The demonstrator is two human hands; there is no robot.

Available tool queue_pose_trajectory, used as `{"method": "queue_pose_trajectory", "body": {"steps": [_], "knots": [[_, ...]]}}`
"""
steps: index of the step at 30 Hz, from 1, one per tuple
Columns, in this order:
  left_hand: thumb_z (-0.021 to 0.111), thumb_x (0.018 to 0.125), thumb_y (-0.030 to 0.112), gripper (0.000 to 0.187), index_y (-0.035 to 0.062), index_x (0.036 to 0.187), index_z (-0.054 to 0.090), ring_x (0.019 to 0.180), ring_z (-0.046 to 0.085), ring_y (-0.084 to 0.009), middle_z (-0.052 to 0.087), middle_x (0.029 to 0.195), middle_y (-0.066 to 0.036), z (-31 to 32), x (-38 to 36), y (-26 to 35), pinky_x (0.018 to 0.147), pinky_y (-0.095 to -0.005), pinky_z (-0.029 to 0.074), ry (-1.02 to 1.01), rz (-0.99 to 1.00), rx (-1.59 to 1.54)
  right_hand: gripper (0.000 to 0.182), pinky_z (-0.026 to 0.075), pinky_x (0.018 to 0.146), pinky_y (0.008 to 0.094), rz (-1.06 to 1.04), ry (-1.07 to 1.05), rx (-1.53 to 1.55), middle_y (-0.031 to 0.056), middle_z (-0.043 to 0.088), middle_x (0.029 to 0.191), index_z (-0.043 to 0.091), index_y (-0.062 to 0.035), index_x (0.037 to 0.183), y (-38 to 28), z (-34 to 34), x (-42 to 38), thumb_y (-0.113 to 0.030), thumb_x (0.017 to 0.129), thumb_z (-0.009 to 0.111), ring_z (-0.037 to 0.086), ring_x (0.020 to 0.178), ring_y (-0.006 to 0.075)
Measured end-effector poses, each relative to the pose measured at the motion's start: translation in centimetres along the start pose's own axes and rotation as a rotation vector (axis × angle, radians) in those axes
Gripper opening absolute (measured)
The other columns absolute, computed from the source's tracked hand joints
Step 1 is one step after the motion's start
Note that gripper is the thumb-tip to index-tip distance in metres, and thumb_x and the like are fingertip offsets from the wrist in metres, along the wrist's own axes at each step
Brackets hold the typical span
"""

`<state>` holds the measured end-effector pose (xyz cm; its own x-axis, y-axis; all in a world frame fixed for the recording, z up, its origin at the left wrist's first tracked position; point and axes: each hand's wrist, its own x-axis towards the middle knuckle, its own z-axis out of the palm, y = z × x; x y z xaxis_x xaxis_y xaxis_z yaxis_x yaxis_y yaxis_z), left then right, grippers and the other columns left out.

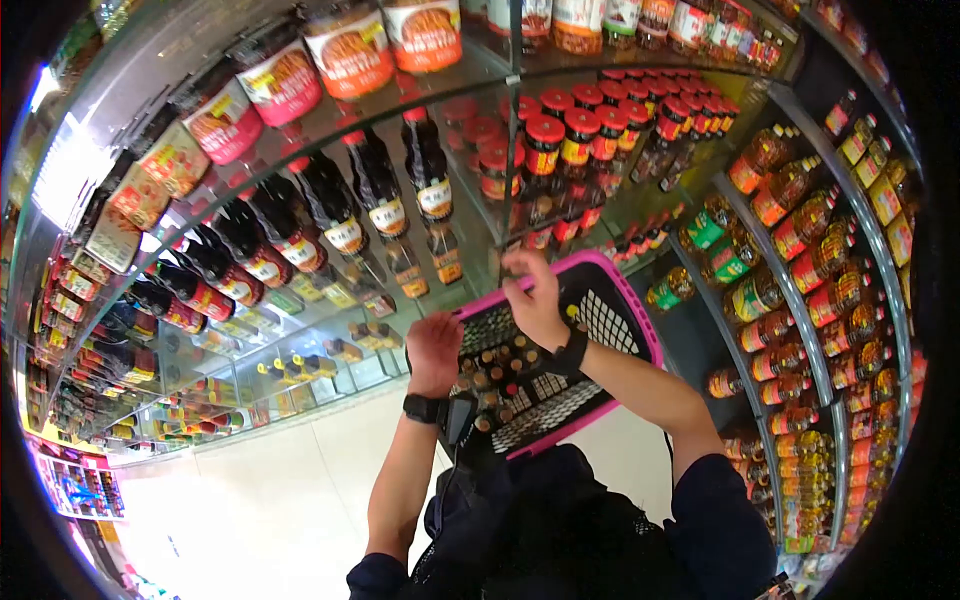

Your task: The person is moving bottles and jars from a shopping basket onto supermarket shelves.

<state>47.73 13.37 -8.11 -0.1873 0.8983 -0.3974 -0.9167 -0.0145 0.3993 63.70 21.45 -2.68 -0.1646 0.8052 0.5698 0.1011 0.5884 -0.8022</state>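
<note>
A black mesh shopping basket point(545, 445) with a pink rim stands before me, below the glass shelves. Several small dark bottles point(497, 372) stand in it, their caps facing up. My left hand point(435, 350) is at the basket's left edge, close to the shelf front; its fingers point away and are partly hidden, so what they touch does not show. Over the far rim, my right hand point(535, 295) is raised with thumb and fingers apart and nothing visible between them. Both wrists wear dark bands.
Glass shelves hold dark sauce bottles point(375, 185), red-lidded jars point(580, 140) and large labelled jars point(345, 50). On the right, a rack point(790, 280) carries cooking oil bottles point(815, 240). Pale floor tiles point(290, 480) lie at the lower left.
</note>
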Motion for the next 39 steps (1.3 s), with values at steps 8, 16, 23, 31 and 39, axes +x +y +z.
{"method": "queue_pose_trajectory", "body": {"steps": [8,16,23,31,39], "knots": [[0.041,0.08,0.014,0.014,0.0066,0.075,0.051,0.076,0.053,-0.0213,0.054,0.075,-0.006,-17.9,-3.2,-9.6,0.073,-0.0322,0.044,-0.038,-0.012,0.638,0.016,0.043,0.055,0.0324,0.696,-0.563,-0.276,0.0083,0.054,0.06,0.053,-0.0023,0.066,18.9,-4.2,-21.3,-0.016,0.072,0.059,0.053,0.056,0.0183],[0.043,0.079,0.014,0.011,0.0064,0.075,0.05,0.083,0.051,-0.0226,0.053,0.078,-0.006,-20.0,-6.5,-11.1,0.076,-0.034,0.042,0.152,-0.251,0.114,0.042,0.044,0.068,0.0382,1.0,-1.351,-0.562,0.0155,0.06,0.087,0.054,-0.001,0.102,21.5,1.2,-24.5,-0.033,0.075,0.049,0.057,0.083,0.0295],[0.049,0.078,0.015,0.011,0.005,0.082,0.052,0.084,0.051,-0.0237,0.055,0.083,-0.007,-19.2,-8.2,-9.7,0.081,-0.0377,0.043,0.512,-0.4,-0.086,0.058,0.045,0.075,0.0483,0.852,-1.606,-0.848,0.0173,0.031,0.131,0.02,-0.0043,0.132,22.5,6.3,-28.4,-0.023,0.083,0.043,0.046,0.108,0.034],[0.05,0.079,0.014,0.011,0.004,0.082,0.054,0.086,0.054,-0.0254,0.058,0.084,-0.01,-18.5,-9.7,-9.3,0.082,-0.0379,0.043,0.56,-0.361,-0.094,0.026,0.047,0.073,0.0435,0.928,-1.179,-0.824,0.0122,0.057,0.1,0.057,-0.0045,0.1,25.7,7.7,-31.8,-0.02,0.087,0.041,0.056,0.09,0.0289],[0.051,0.079,0.014,0.012,0.0043,0.085,0.053,0.091,0.051,-0.0243,0.056,0.09,-0.008,-18.3,-8.2,-10.9,0.085,-0.0365,0.041,0.478,-0.463,-0.144,0.02,0.048,0.065,0.0417,0.49,-1.343,-0.754,0.0127,0.06,0.082,0.062,-0.0075,0.084,23.6,3.3,-27.7,-0.023,0.076,0.052,0.059,0.079,0.0268]]}}
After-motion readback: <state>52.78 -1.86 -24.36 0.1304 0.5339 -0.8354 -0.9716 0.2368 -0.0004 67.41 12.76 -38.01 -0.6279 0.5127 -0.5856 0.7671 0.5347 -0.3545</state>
